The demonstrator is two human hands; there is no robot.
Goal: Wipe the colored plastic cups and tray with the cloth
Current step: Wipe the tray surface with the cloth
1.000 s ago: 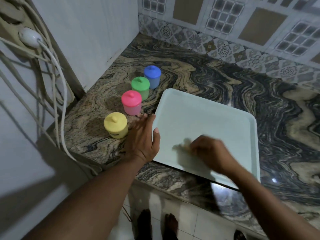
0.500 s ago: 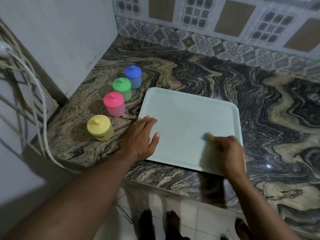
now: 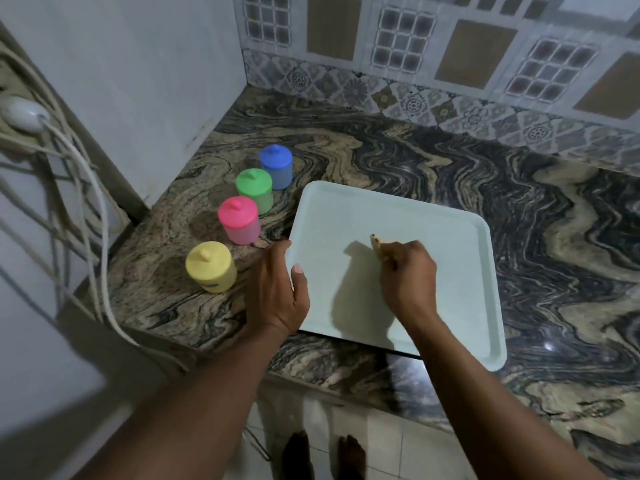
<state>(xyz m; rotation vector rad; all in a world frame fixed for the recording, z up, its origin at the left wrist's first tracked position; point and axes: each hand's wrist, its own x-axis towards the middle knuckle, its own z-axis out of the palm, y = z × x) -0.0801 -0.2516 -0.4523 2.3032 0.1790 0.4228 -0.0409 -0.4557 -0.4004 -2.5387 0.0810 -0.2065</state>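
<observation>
A pale mint tray (image 3: 450,237) lies flat on the marbled counter. My right hand (image 3: 408,275) is over the tray's middle, its fingers curled round a small yellowish cloth (image 3: 378,244) that pokes out at the fingertips. My left hand (image 3: 277,289) rests on the tray's left rim, thumb laid on the tray surface, fingers straight along the edge. Left of the tray stand lidded plastic cups in a diagonal row: yellow (image 3: 209,266) nearest, then pink (image 3: 239,220), green (image 3: 254,190) and blue (image 3: 276,166) farthest.
The counter (image 3: 554,271) ends at a front edge just below the tray, whose near corner overhangs it. A white wall panel (image 3: 145,81) closes the left side; cables and a plug (image 3: 24,114) hang there. Patterned tiles back the counter. My bare feet show on the floor.
My right hand with the cloth has swept from the tray's lower right back toward its middle. My left hand stays on the left rim. The camera view has shifted.
</observation>
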